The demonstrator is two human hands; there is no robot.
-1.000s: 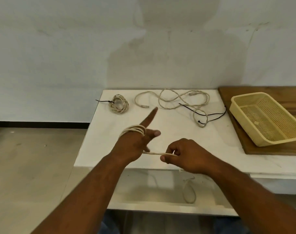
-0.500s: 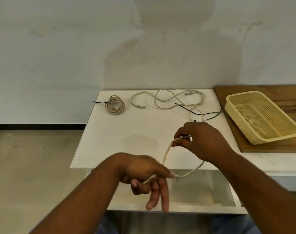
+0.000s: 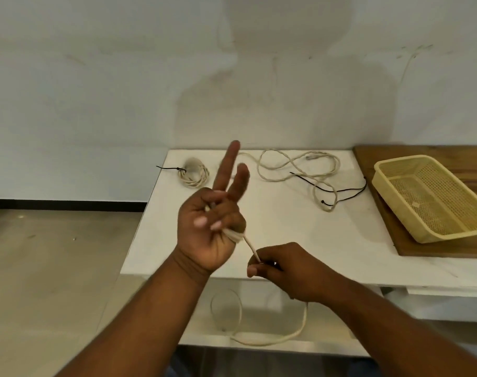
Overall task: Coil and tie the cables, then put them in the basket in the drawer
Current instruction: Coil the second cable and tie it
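Observation:
My left hand (image 3: 207, 229) is raised over the white table (image 3: 299, 232), palm toward me, two fingers pointing up. Turns of a cream cable (image 3: 236, 236) are wound around it. The strand runs down to my right hand (image 3: 286, 268), which pinches it at the table's front edge. The cable's slack (image 3: 261, 341) hangs in a loop in the open drawer (image 3: 327, 348) below. A coiled, tied cable (image 3: 195, 174) lies at the back left. A loose cream cable (image 3: 294, 164) sprawls at the back, with a black tie (image 3: 340, 190) across it. The yellow mesh basket (image 3: 433, 236) sits at the right.
The basket rests tilted on a wooden board (image 3: 422, 151) at the table's right end. A white wall stands directly behind the table. Bare floor lies to the left of the table.
My left hand rose from pointing down to upright, with another turn of cable around it. My right hand came down and toward me along the strand, from above the table to its front edge.

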